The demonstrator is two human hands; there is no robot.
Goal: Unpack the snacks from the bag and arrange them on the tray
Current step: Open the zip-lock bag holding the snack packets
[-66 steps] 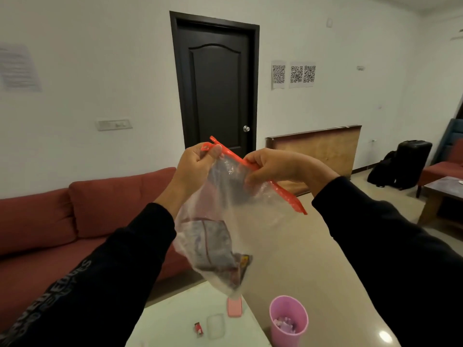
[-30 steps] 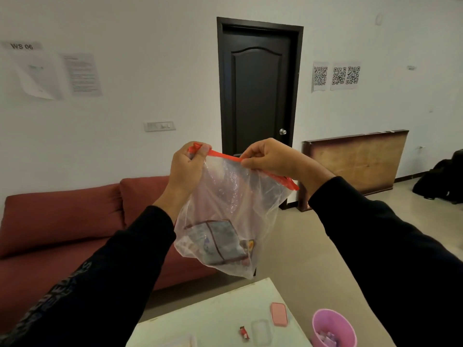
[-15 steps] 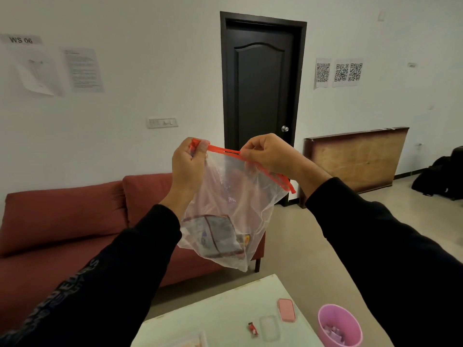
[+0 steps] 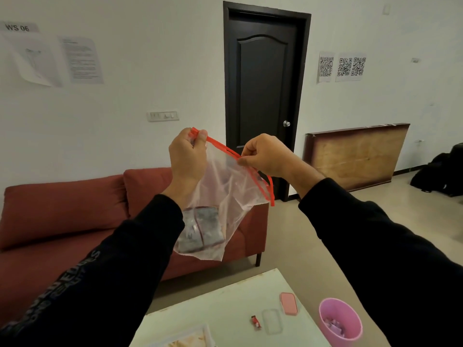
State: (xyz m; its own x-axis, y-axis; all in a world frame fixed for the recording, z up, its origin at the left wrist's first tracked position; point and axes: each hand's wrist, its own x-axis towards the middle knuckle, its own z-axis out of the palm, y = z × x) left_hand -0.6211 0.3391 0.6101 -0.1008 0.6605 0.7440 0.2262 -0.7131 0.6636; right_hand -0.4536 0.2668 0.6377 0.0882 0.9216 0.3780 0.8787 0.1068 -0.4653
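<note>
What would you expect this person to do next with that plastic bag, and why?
Probably pull the two hands apart to open the red zip strip. The left hand and right hand each pinch it while the bag hangs in the air, and the snacks are still inside.

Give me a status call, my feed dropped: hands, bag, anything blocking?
Left hand and right hand each pinch the bag by its red zip strip. Snacks inside, bag held above the table. Nothing blocking.
</note>
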